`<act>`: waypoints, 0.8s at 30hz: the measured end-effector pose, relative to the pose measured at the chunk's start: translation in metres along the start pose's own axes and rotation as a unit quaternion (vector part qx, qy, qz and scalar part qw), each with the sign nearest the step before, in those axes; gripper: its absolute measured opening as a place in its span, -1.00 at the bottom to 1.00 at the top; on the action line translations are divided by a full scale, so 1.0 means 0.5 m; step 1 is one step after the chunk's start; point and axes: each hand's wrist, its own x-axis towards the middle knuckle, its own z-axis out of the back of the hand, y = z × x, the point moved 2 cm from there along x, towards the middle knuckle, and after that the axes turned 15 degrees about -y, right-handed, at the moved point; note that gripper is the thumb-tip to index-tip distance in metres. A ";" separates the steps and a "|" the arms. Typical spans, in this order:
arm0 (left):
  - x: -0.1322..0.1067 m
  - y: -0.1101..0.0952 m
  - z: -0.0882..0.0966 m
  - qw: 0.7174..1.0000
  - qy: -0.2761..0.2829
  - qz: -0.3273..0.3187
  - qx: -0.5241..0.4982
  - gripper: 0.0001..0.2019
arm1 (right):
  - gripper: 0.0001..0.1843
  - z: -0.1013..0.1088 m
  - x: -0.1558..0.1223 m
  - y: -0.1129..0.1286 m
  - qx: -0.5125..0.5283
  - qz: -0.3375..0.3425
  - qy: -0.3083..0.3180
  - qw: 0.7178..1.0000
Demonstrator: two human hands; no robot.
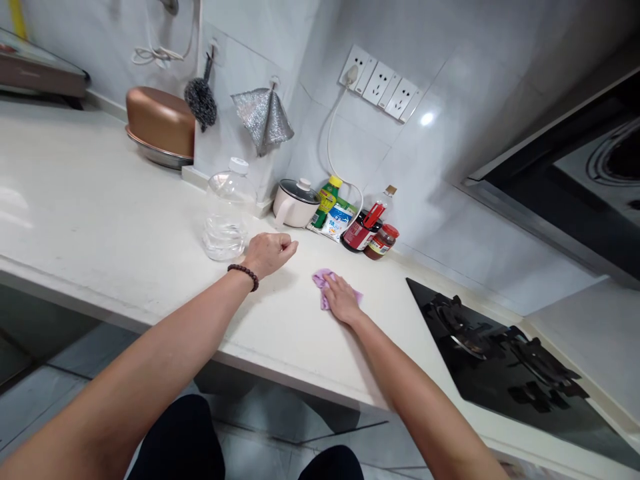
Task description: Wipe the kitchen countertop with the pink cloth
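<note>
My right hand presses a crumpled purple cleaning cloth onto the white countertop, with cloth showing on both sides of the fingers. My left hand, a beaded bracelet at its wrist, is curled into a fist over the counter, and no object shows in it. Just left of that fist stands a large clear plastic bottle with a white cap, upright. A cream electric pot with a glass lid sits behind my left hand.
Against the wall stand a green bottle with yellow cap, a blue-white packet, a dark jar and a red-lidded jar. A black gas hob lies right. A copper-coloured pot sits left; a cord hangs from the sockets.
</note>
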 end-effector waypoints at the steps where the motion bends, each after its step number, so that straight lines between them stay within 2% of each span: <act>1: 0.000 0.002 -0.001 1.000 0.004 -0.001 0.007 -0.59 | -0.27 -0.006 0.021 0.043 0.006 0.016 0.010 1.000; 4: 0.000 0.010 -0.003 1.000 0.010 0.000 0.030 -0.59 | -0.31 -0.026 0.074 0.156 0.021 0.059 0.031 0.998; 6: -0.001 0.015 -0.003 0.999 0.015 0.001 0.043 -0.60 | -0.32 -0.038 0.102 0.208 0.031 0.079 0.036 0.996; 9: -0.004 0.021 -0.003 0.998 0.029 -0.002 0.056 -0.61 | -0.33 -0.047 0.133 0.240 0.044 0.108 0.034 0.993; 11: -0.006 0.024 -0.001 0.997 0.036 -0.001 0.062 -0.61 | -0.34 -0.044 0.147 0.228 0.042 0.119 0.032 0.991; 13: -0.008 0.026 0.000 0.997 0.044 0.002 0.066 -0.60 | -0.35 -0.034 0.157 0.188 0.032 0.110 0.027 0.993; 16: -0.009 0.028 0.001 0.996 0.054 0.006 0.068 -0.59 | -0.34 -0.007 0.163 0.078 0.010 0.060 0.012 0.998; 20: -0.009 0.028 -0.001 0.996 0.061 0.012 0.061 -0.59 | -0.33 0.043 0.134 -0.127 -0.035 -0.014 -0.011 0.999; 24: -0.008 0.024 -0.003 0.997 0.063 0.009 0.053 -0.59 | -0.31 0.093 0.060 -0.329 -0.093 -0.092 -0.043 0.990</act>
